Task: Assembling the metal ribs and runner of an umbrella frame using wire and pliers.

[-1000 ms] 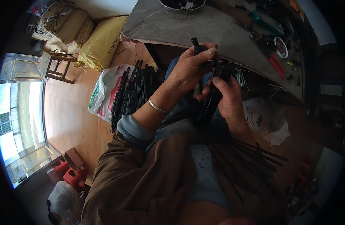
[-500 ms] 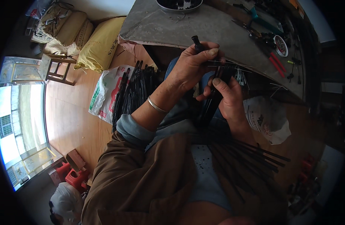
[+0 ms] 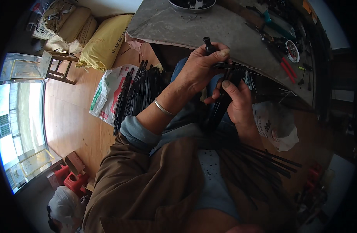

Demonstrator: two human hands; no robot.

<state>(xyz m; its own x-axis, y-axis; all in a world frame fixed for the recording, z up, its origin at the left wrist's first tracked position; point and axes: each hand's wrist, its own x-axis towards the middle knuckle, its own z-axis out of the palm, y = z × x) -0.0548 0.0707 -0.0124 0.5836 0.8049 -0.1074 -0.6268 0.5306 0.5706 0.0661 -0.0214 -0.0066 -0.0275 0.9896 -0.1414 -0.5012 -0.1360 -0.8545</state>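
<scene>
In my left hand (image 3: pixel 198 68), fingers closed, is a dark tool with a flared knob end (image 3: pixel 206 41) poking up above the thumb. My right hand (image 3: pixel 239 103) pinches dark slender rods (image 3: pixel 216 112) that slant down over my lap, its thumb pressed along them. Thin metal wires (image 3: pixel 253 70) stick out sideways between the two hands, close to the table edge. What the left fingertips touch at the rods' upper ends is too dark to make out. More long dark rods (image 3: pixel 269 161) lie across my lap, below the right forearm.
Ahead stands a grey table (image 3: pixel 159 23) with a round pan (image 3: pixel 192 8), red-handled pliers (image 3: pixel 288 70) and a small white dish (image 3: pixel 292 51). Many black rods (image 3: pixel 141 97) rest on a white sack (image 3: pixel 104 95) at left. A plastic bag (image 3: pixel 277 126) hangs at right. Another person (image 3: pixel 64 207) is at lower left.
The view has shifted slightly, so the table sits further right. Both hands keep their grips; the knob-ended tool in my left hand stands a little more upright.
</scene>
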